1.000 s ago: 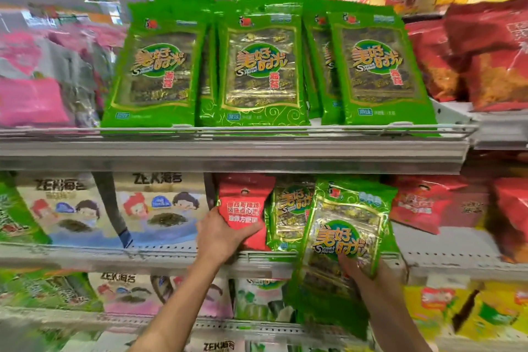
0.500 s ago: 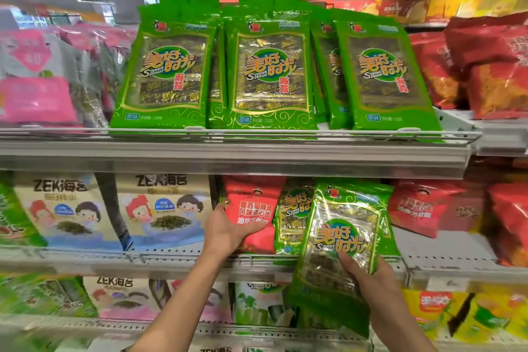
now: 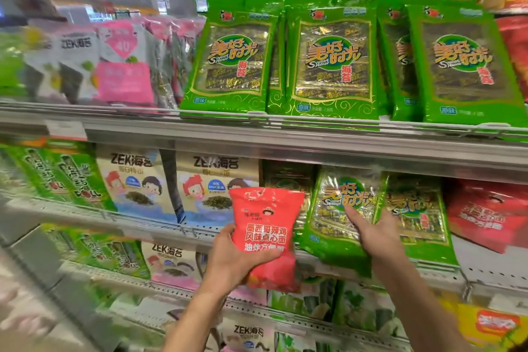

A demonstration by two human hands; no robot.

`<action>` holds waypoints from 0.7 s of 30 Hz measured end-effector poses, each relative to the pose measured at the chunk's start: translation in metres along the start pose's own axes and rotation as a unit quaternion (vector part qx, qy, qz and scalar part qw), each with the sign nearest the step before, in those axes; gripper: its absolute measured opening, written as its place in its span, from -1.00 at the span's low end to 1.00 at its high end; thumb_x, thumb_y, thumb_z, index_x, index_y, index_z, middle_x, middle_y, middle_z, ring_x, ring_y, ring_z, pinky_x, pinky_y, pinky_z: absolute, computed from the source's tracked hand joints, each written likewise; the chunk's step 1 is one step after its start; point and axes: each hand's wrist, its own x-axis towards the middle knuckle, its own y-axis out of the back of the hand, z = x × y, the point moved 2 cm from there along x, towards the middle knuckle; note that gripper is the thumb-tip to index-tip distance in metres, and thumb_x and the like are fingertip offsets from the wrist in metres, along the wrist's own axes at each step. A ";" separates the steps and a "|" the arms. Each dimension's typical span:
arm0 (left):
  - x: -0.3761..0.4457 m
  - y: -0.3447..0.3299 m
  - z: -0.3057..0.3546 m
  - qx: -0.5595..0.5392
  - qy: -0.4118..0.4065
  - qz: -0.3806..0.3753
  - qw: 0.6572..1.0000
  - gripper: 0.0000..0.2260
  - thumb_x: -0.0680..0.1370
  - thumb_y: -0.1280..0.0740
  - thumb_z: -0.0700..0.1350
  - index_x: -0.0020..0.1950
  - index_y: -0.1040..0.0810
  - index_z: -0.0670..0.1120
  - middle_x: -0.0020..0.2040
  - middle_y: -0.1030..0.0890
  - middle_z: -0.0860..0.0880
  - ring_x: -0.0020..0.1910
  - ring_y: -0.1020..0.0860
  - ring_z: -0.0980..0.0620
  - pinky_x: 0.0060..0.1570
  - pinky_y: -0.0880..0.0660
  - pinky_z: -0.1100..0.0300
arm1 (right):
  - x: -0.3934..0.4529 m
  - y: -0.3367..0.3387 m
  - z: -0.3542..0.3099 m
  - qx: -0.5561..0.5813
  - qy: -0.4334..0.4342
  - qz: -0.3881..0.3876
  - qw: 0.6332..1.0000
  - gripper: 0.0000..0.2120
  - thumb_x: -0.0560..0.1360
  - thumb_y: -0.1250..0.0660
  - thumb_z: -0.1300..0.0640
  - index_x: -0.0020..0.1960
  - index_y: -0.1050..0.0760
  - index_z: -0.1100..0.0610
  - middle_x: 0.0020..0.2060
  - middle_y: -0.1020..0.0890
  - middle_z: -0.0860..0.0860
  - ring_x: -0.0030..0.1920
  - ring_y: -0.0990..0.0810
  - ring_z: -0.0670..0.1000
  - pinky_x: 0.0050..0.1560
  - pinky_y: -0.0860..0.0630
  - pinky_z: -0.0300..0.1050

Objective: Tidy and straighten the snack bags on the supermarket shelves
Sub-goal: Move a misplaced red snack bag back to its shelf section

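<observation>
My left hand (image 3: 233, 258) grips a red snack bag (image 3: 267, 230) from below, holding it out in front of the middle shelf (image 3: 160, 230). My right hand (image 3: 373, 233) holds a green seaweed bag (image 3: 341, 210) upright at the middle shelf's front, thumb across its face. Another green seaweed bag (image 3: 415, 216) stands just right of it. Behind the red bag, a dark green bag (image 3: 285, 177) stands partly hidden. On the upper shelf (image 3: 285, 137) stand rows of large green seaweed bags (image 3: 333, 66).
Cream ZEK seaweed bags (image 3: 134, 180) stand left on the middle shelf, with green roll packs (image 3: 63, 177) further left. Red bags (image 3: 488, 214) lie at the right. Pink and white packs (image 3: 123, 63) fill the upper left. The lower shelf (image 3: 257, 306) holds more bags.
My left hand has pulled the red bag out from the middle shelf toward me. My right hand has lifted the green bag upright onto the shelf. The view has swung left.
</observation>
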 end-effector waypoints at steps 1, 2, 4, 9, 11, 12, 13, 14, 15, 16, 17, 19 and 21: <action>-0.005 0.007 -0.005 0.003 0.007 0.003 1.000 -0.31 0.01 -0.71 -0.04 0.08 -0.57 -0.07 -0.12 -0.74 0.05 -0.15 -0.71 0.08 -0.17 -0.62 0.24 | 0.004 -0.012 -0.003 -0.007 0.006 -0.010 1.000 0.07 0.41 -0.52 -0.19 0.65 0.02 0.16 0.62 -0.16 0.14 0.57 -0.21 0.19 0.50 -0.21 0.11; -0.009 0.013 -0.008 0.007 0.012 0.005 1.000 -0.32 0.02 -0.71 -0.06 0.08 -0.56 -0.07 -0.13 -0.74 0.07 -0.15 -0.71 0.09 -0.19 -0.61 0.27 | 0.009 -0.024 -0.006 -0.015 0.011 -0.019 1.000 0.03 0.44 -0.52 -0.17 0.65 0.00 0.17 0.61 -0.19 0.14 0.57 -0.23 0.18 0.49 -0.22 0.07; -0.017 0.025 -0.015 0.015 0.019 0.011 1.000 -0.34 0.05 -0.72 -0.10 0.09 -0.57 -0.07 -0.14 -0.74 0.06 -0.15 -0.71 0.09 -0.18 -0.60 0.28 | 0.017 -0.048 -0.013 -0.029 0.004 -0.031 0.999 -0.02 0.47 -0.51 -0.12 0.63 -0.04 0.21 0.59 -0.23 0.17 0.55 -0.25 0.19 0.48 -0.23 0.05; -0.027 0.048 -0.030 0.021 0.032 0.029 0.999 -0.37 0.10 -0.72 -0.20 0.10 -0.57 -0.13 -0.15 -0.74 0.05 -0.15 -0.71 0.07 -0.19 -0.60 0.28 | 0.034 -0.093 -0.022 -0.059 -0.029 -0.060 0.996 -0.04 0.45 -0.54 -0.06 0.62 -0.06 0.20 0.54 -0.30 0.21 0.52 -0.29 0.24 0.48 -0.28 0.13; -0.030 0.052 -0.034 0.015 0.042 0.026 0.999 -0.32 0.07 -0.73 -0.17 0.12 -0.55 -0.13 -0.13 -0.74 0.03 -0.13 -0.71 0.05 -0.14 -0.62 0.22 | 0.033 -0.106 -0.020 -0.078 -0.037 -0.085 0.993 -0.04 0.43 -0.55 -0.07 0.62 -0.08 0.17 0.53 -0.33 0.20 0.51 -0.32 0.23 0.47 -0.29 0.14; -0.031 0.053 -0.035 0.016 0.046 0.026 0.999 -0.30 0.05 -0.73 -0.15 0.13 -0.55 -0.12 -0.12 -0.74 0.02 -0.13 -0.71 0.04 -0.12 -0.63 0.18 | 0.032 -0.111 -0.018 -0.086 -0.039 -0.093 0.991 -0.05 0.44 -0.54 -0.06 0.62 -0.09 0.17 0.54 -0.31 0.20 0.52 -0.31 0.22 0.47 -0.29 0.13; -0.032 0.054 -0.037 0.019 0.048 0.026 0.998 -0.29 0.05 -0.73 -0.15 0.13 -0.55 -0.13 -0.12 -0.74 0.01 -0.12 -0.71 0.04 -0.10 -0.64 0.16 | 0.029 -0.114 -0.017 -0.095 -0.038 -0.095 0.990 -0.06 0.45 -0.53 -0.06 0.62 -0.09 0.18 0.55 -0.30 0.19 0.53 -0.30 0.22 0.47 -0.29 0.13; -0.033 0.055 -0.039 0.022 0.049 0.027 0.998 -0.30 0.06 -0.73 -0.17 0.14 -0.55 -0.13 -0.11 -0.74 0.00 -0.12 -0.71 0.03 -0.09 -0.64 0.14 | 0.027 -0.117 -0.016 -0.107 -0.036 -0.093 0.989 -0.08 0.46 -0.52 -0.06 0.62 -0.09 0.20 0.55 -0.30 0.20 0.52 -0.31 0.23 0.47 -0.30 0.12; -0.033 0.055 -0.041 0.025 0.050 0.027 0.998 -0.30 0.07 -0.74 -0.17 0.14 -0.56 -0.14 -0.10 -0.74 -0.01 -0.11 -0.71 0.02 -0.07 -0.65 0.11 | 0.025 -0.119 -0.015 -0.131 -0.030 -0.082 0.987 -0.09 0.48 -0.51 -0.07 0.61 -0.11 0.24 0.52 -0.34 0.24 0.48 -0.38 0.24 0.44 -0.34 0.12; -0.034 0.055 -0.042 0.026 0.051 0.025 0.998 -0.30 0.07 -0.74 -0.17 0.15 -0.56 -0.14 -0.09 -0.74 -0.03 -0.10 -0.71 0.00 -0.04 -0.65 0.08 | 0.023 -0.120 -0.014 -0.172 -0.018 -0.061 0.983 -0.13 0.48 -0.49 -0.09 0.57 -0.17 0.30 0.43 -0.44 0.28 0.34 -0.51 0.25 0.35 -0.44 0.12; -0.034 0.054 -0.043 0.026 0.051 0.022 0.998 -0.30 0.08 -0.74 -0.17 0.15 -0.56 -0.14 -0.08 -0.74 -0.04 -0.10 -0.71 -0.01 -0.02 -0.65 0.04 | 0.020 -0.120 -0.015 -0.218 -0.002 -0.039 0.975 -0.18 0.49 -0.48 -0.12 0.50 -0.26 0.35 0.27 -0.57 0.31 0.08 -0.63 0.20 0.18 -0.53 0.10; -0.034 0.052 -0.043 0.024 0.049 0.015 0.998 -0.32 0.10 -0.73 -0.18 0.16 -0.56 -0.16 -0.08 -0.74 -0.05 -0.10 -0.71 -0.02 -0.01 -0.65 0.01 | 0.013 -0.119 -0.018 -0.292 0.028 -0.024 0.956 -0.28 0.49 -0.46 -0.16 0.34 -0.37 0.38 -0.12 -0.63 0.18 -0.29 -0.55 0.01 -0.17 -0.54 -0.03; -0.033 0.050 -0.043 0.024 0.045 0.011 0.999 -0.33 0.11 -0.73 -0.18 0.15 -0.56 -0.17 -0.09 -0.74 -0.05 -0.10 -0.71 -0.03 -0.01 -0.65 0.01 | 0.005 -0.118 -0.019 -0.328 0.051 -0.027 0.943 -0.18 0.49 -0.45 -0.18 0.45 -0.26 0.38 -0.07 -0.60 0.16 -0.16 -0.61 0.07 -0.15 -0.56 -0.04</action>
